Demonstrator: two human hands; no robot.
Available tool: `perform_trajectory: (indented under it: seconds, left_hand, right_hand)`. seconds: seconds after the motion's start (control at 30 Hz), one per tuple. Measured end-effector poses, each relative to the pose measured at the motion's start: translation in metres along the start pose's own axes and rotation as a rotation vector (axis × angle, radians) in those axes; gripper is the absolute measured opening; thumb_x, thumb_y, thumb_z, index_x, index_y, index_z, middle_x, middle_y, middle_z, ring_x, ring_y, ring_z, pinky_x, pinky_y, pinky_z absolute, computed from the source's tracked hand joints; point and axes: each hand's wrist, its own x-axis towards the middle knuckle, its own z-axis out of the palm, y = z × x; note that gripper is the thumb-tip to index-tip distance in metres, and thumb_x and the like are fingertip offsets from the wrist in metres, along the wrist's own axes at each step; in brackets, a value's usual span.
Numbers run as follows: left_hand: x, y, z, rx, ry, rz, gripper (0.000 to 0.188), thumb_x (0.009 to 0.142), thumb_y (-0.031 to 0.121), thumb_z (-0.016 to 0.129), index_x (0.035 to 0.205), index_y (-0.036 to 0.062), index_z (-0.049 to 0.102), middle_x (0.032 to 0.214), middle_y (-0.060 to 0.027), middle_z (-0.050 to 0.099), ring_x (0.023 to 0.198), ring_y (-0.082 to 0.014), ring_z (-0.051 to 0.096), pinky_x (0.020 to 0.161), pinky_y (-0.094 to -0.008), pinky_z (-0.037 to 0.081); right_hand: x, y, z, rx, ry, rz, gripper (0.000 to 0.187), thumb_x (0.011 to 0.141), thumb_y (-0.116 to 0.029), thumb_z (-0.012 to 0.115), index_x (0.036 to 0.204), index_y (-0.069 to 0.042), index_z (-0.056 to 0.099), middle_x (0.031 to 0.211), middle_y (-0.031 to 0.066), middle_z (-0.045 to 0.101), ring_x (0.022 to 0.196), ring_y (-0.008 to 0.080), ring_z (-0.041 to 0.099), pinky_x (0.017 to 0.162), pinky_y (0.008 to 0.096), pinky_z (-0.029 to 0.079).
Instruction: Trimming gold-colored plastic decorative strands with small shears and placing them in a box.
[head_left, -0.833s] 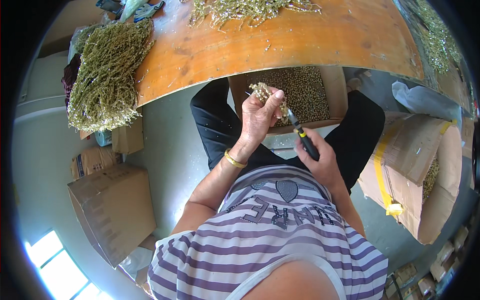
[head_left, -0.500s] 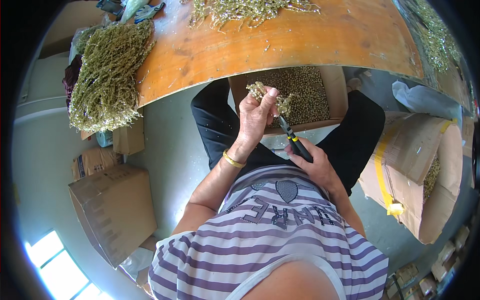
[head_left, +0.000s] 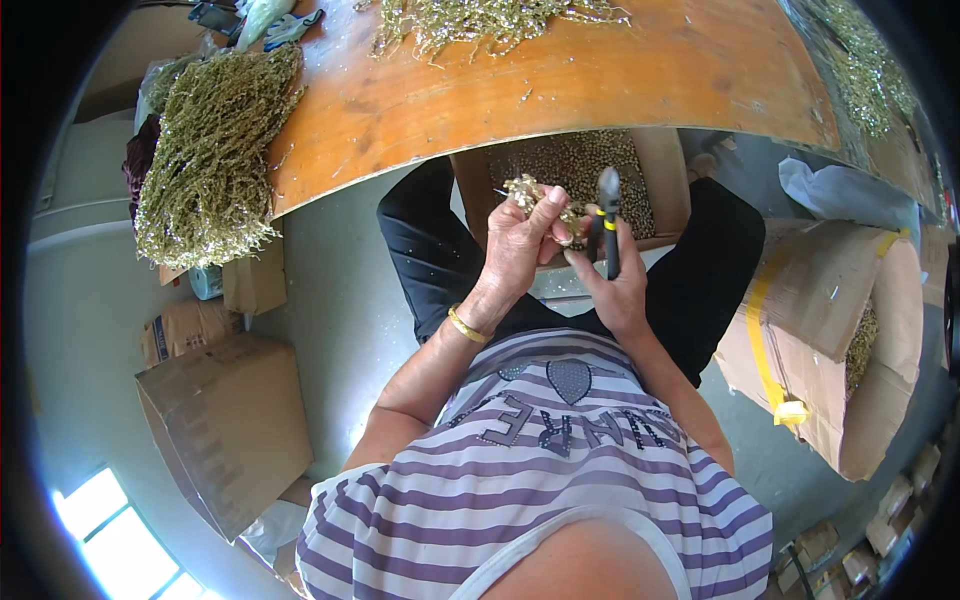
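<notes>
Above my lap, my left hand (head_left: pixel 520 235) is closed around a small bunch of gold glittery sprigs (head_left: pixel 522 190), which stick out past the thumb and fingertips. My right hand (head_left: pixel 622 285) grips cutting pliers (head_left: pixel 607 225) with black and yellow handles, their metal jaws pointing up and away from me. The right fingertips are close beside the lower part of the bunch; whether they touch it I cannot tell. Behind both hands, between my knees, stands a cardboard box (head_left: pixel 672 185) holding many small gold-brown beads (head_left: pixel 575 155).
A curved wooden table (head_left: pixel 600 85) spans the far side, with gold glittery strands (head_left: pixel 490 25) on it. A thick gold bundle (head_left: pixel 215 150) hangs over its left edge. Cardboard boxes stand at left (head_left: pixel 235 420) and right (head_left: pixel 790 330), the right one holding gold pieces.
My right hand has risen toward my left. The pliers have swung from pointing at the bunch to pointing upright, away from the sprigs. My left hand keeps its hold, slightly lower.
</notes>
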Motion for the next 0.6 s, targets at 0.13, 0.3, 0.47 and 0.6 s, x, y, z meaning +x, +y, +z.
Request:
perform_trajectory:
  seconds: [0.13, 0.3, 0.47, 0.6]
  left_hand:
    - [-0.004, 0.004, 0.004, 0.035, -0.058, -0.024, 0.017, 0.084, 0.021, 0.057, 0.082, 0.0046, 0.057, 0.055, -0.0014, 0.054, 0.037, -0.0036, 0.036, 0.033, -0.0177, 0.025]
    - [-0.002, 0.003, -0.006, 0.104, 0.003, -0.012, 0.015, 0.084, 0.021, 0.058, 0.08, 0.0064, 0.057, 0.051, 0.001, 0.051, 0.036, -0.0024, 0.034, 0.033, -0.0176, 0.022]
    - [-0.001, 0.004, -0.003, 0.123, 0.006, -0.024, 0.015, 0.084, 0.022, 0.058, 0.081, 0.0073, 0.056, 0.049, 0.002, 0.049, 0.037, -0.0021, 0.033, 0.033, -0.0179, 0.021]
    - [0.002, 0.0, -0.004, 0.088, -0.016, -0.039, 0.015, 0.084, 0.022, 0.058, 0.082, 0.008, 0.056, 0.048, 0.0024, 0.047, 0.037, -0.0023, 0.033, 0.033, -0.0178, 0.021]
  right_hand:
    - [0.008, 0.013, 0.003, 0.065, 0.098, 0.003, 0.028, 0.08, -0.007, 0.059, 0.106, -0.005, 0.052, 0.085, 0.0, 0.054, 0.076, 0.0086, 0.051, 0.071, 0.0223, 0.042]
    - [0.015, 0.007, -0.007, 0.227, 0.076, 0.069, 0.028, 0.083, -0.003, 0.054, 0.11, -0.001, 0.05, 0.087, -0.0006, 0.053, 0.077, 0.0053, 0.05, 0.069, 0.0189, 0.043]
    - [0.014, 0.009, -0.006, 0.246, 0.085, 0.111, 0.028, 0.083, -0.004, 0.055, 0.11, -0.001, 0.05, 0.087, -0.001, 0.053, 0.076, 0.0051, 0.05, 0.069, 0.0183, 0.042]
    - [0.012, 0.001, -0.012, 0.217, 0.052, 0.143, 0.029, 0.083, -0.005, 0.056, 0.111, -0.001, 0.05, 0.087, -0.001, 0.053, 0.076, 0.0052, 0.05, 0.07, 0.0188, 0.042]
